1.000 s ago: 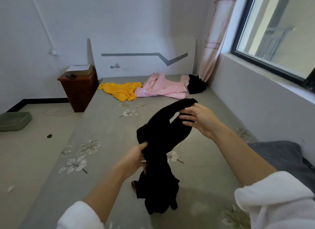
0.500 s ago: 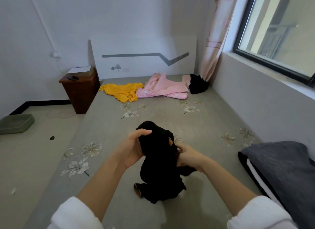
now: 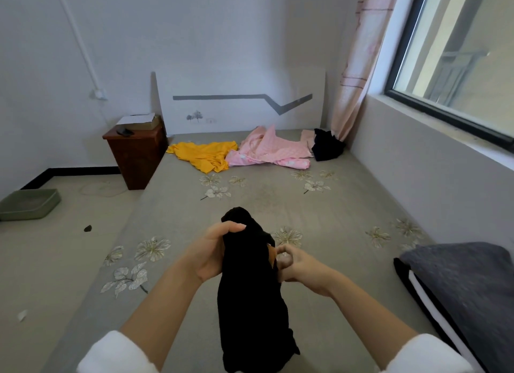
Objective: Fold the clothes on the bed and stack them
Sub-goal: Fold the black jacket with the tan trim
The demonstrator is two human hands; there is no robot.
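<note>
Left hand, right hand grip black garment; pink clothes beyond.

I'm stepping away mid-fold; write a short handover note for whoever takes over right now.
Hands: left hand grips the held black garment near its top; right hand grips its right edge.
It hangs bunched over the bed, unfolded.
Far end: yellow garment, pink garment and second black garment lie crumpled by the headboard.
Done: nothing folded or stacked in view.
Left: fold all four, stack them.
</note>
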